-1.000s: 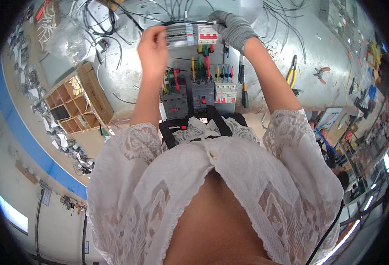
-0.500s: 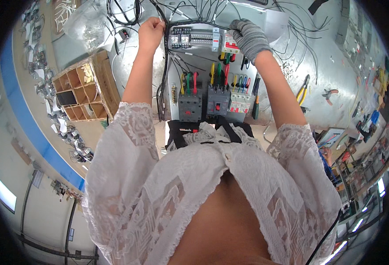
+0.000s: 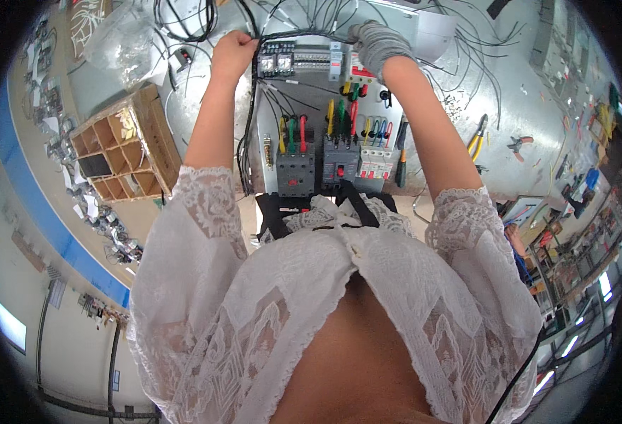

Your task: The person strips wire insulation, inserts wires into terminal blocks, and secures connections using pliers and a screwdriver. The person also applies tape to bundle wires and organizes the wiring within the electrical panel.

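My left hand [image 3: 232, 55] is bare, with thumb and fingers pinched at the corner of a black wire bundle [image 3: 304, 34]. The bundle runs along the top of an electrical panel and down its left side. My right hand [image 3: 383, 48], in a grey knitted glove, curls over the bundle's right end; its fingertips are partly hidden. Under the hands sit relays [image 3: 277, 59], a terminal strip [image 3: 312, 59] and a red-and-white breaker [image 3: 358, 69]. Closer to me are a contactor [image 3: 296, 166], a dark moulded-case breaker [image 3: 341, 161] and a small white breaker [image 3: 376, 162], with yellow, green and red leads.
Left of the panel stands a cardboard compartment box [image 3: 124, 148], with a clear plastic bag [image 3: 120, 46] beyond it. A screwdriver [image 3: 401, 152], yellow-handled pliers [image 3: 478, 138] and small cutters [image 3: 519, 146] lie at right. Loose black wires [image 3: 491, 56] spread at far right.
The panel and both hands appear slightly further left in the picture. My right hand has shifted a little left along the bundle; my left hand keeps its pinch.
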A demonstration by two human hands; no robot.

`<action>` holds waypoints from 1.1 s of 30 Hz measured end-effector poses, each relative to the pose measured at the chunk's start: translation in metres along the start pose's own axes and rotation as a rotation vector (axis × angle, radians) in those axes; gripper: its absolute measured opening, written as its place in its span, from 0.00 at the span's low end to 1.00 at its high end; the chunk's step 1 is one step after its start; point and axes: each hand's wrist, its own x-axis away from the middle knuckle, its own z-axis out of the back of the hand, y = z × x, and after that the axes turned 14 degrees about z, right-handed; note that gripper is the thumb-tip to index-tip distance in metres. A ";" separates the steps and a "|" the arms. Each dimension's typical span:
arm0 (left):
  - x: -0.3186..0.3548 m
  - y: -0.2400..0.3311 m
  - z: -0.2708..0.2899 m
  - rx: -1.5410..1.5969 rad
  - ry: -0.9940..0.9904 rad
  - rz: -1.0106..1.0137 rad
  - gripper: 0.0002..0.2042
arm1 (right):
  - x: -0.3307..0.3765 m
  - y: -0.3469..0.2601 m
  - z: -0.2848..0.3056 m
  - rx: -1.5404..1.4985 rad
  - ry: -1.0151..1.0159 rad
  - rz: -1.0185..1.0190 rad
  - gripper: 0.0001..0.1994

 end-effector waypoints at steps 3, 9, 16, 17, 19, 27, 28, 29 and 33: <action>0.046 0.020 0.001 0.051 0.249 -0.062 0.08 | -0.008 -0.001 0.003 0.090 -0.117 -0.026 0.16; 0.089 0.085 -0.021 -0.129 0.171 -0.716 0.13 | -0.004 -0.007 0.019 0.034 -0.160 -0.067 0.16; 0.083 0.091 -0.031 -0.489 0.124 -0.668 0.17 | -0.025 0.013 0.004 0.105 -0.156 0.028 0.13; 0.083 0.089 -0.032 -0.486 0.130 -0.683 0.17 | -0.025 0.012 0.005 0.082 -0.150 0.025 0.13; 0.086 0.088 -0.035 -0.531 0.150 -0.692 0.15 | -0.030 0.016 -0.001 0.094 -0.172 0.049 0.13; 0.100 0.094 -0.034 -0.513 0.092 -0.677 0.18 | -0.031 0.018 0.002 0.023 -0.147 0.037 0.14; 0.096 0.093 -0.034 -0.545 0.078 -0.675 0.19 | -0.030 0.015 0.001 0.017 -0.165 0.038 0.14; 0.095 0.092 -0.034 -0.576 0.064 -0.674 0.19 | -0.028 0.012 0.000 0.012 -0.182 0.039 0.14; 0.090 0.101 -0.031 -0.674 -0.007 -0.609 0.22 | -0.022 -0.001 0.020 -0.009 -0.187 -0.043 0.13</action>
